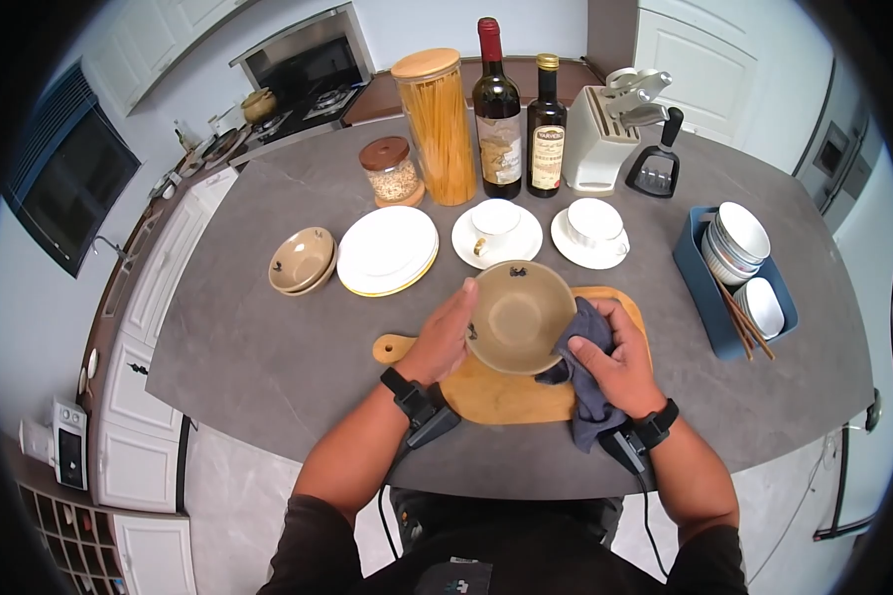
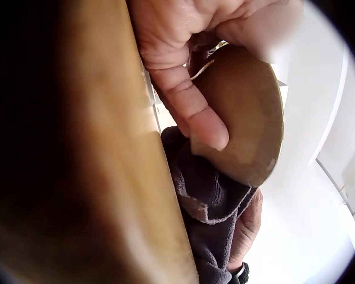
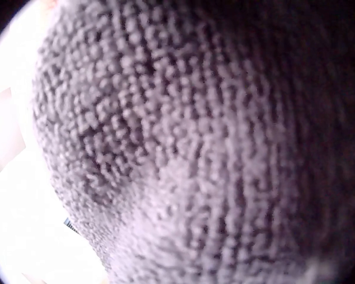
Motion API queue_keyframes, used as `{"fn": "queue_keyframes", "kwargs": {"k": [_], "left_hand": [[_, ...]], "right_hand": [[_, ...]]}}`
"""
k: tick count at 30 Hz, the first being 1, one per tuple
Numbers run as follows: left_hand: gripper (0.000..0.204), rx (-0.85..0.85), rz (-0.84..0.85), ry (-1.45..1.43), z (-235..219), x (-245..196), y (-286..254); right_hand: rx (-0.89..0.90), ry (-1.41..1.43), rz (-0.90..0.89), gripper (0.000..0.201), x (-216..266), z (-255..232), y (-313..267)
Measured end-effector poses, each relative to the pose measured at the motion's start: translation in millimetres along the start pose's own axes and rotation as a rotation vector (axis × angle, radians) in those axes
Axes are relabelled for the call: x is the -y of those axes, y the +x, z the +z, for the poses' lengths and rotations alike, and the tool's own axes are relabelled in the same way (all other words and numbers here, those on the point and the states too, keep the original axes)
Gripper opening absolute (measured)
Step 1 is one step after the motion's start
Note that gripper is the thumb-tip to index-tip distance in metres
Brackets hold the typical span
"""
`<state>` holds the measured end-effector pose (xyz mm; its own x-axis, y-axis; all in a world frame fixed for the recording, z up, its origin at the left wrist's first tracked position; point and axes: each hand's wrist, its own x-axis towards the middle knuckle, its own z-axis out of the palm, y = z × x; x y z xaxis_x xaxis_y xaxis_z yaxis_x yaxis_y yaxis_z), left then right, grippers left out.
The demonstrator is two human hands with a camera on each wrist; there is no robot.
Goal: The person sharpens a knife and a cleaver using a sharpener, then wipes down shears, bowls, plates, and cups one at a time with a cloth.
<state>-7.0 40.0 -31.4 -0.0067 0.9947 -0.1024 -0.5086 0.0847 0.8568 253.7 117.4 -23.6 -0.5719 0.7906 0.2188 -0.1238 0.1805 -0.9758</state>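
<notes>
A brown bowl (image 1: 519, 317) is held above the wooden board (image 1: 506, 402), its inside facing the head camera. My left hand (image 1: 445, 337) grips its left side, thumb at the rim; the left wrist view shows fingers of that hand (image 2: 195, 106) curled against the bowl's outside (image 2: 242, 118). My right hand (image 1: 620, 367) holds a dark grey cloth (image 1: 593, 397) against the bowl's right rim, thumb over the cloth. In the right wrist view the cloth (image 3: 165, 142) fills most of the picture and hides the fingers.
Two stacked brown bowls (image 1: 303, 260), white plates (image 1: 387, 248) and two cups on saucers (image 1: 496, 233) stand beyond the board. Behind are jars, two bottles (image 1: 499, 129) and a knife block (image 1: 597, 139). A blue bin (image 1: 706, 297) with bowls and chopsticks sits at the right.
</notes>
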Motion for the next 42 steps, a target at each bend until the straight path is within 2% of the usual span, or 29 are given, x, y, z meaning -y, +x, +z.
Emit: {"fn": "queue_keyframes", "kwargs": {"k": [7,26,29,31,35,42], "left_hand": [[0.072,-0.014,0.0,0.037,1.1,-0.3,1.4],[0.073,-0.034,-0.02,0.035,2.5,-2.1,1.8],[0.068,-0.018,-0.014,-0.024,0.5,-0.9,2.9],[0.074,-0.026,-0.011,0.008,-0.5,-0.3,3.2],[0.075,-0.042,-0.018,0.013,0.5,-0.9,2.1],[0.072,0.008,-0.01,-0.016,-6.0,0.7,3.2]], "right_hand": [[0.003,-0.065,-0.037,0.042,-1.4,-2.6,-0.4],[-0.005,-0.065,-0.045,0.042,-1.4,-2.2,-0.6],[-0.005,-0.059,-0.041,0.042,-1.6,-1.7,-0.7],[-0.006,-0.062,-0.042,0.042,-3.3,-2.1,-0.8],[-0.005,-0.072,-0.068,0.042,-3.3,-2.7,-1.0],[0.016,-0.027,-0.099,0.042,-2.0,-0.4,-4.9]]}}
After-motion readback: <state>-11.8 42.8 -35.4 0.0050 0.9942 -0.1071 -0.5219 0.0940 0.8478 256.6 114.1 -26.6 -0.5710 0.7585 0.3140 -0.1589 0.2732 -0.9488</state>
